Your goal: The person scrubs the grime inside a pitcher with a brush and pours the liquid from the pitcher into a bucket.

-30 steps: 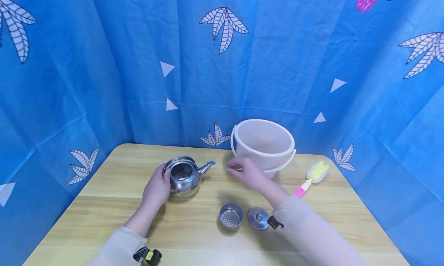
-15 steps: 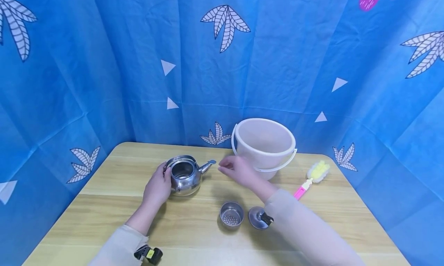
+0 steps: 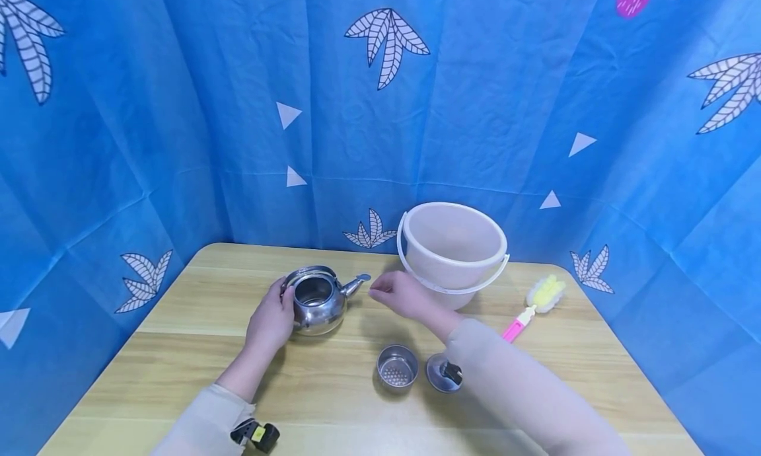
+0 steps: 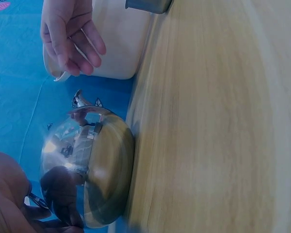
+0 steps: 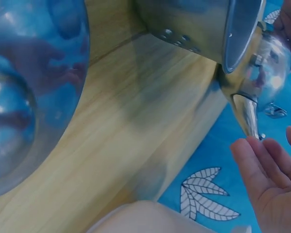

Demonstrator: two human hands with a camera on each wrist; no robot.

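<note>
A shiny metal teapot (image 3: 321,317) stands lidless on the table, its spout pointing right with a small cap at the tip. My left hand (image 3: 270,320) holds it at the left side, around the handle. Just right of the spout hovers my right hand (image 3: 404,294), loosely bent and holding nothing. In the left wrist view this hand is apart from the teapot. Nearer the front sit a metal strainer cup (image 3: 397,375) with a perforated bottom and, beside it, a round lid (image 3: 436,377). The right sleeve's black strap partly covers the lid.
Behind the right hand stands a white bucket (image 3: 452,267) with its handle hanging at the front. A pink-handled brush (image 3: 545,295) with a yellow and white head lies to its right. Blue patterned curtains (image 3: 368,132) surround the wooden table (image 3: 178,357).
My right hand has moved left from in front of the bucket to close beside the spout tip. My left hand and the teapot have stayed in place.
</note>
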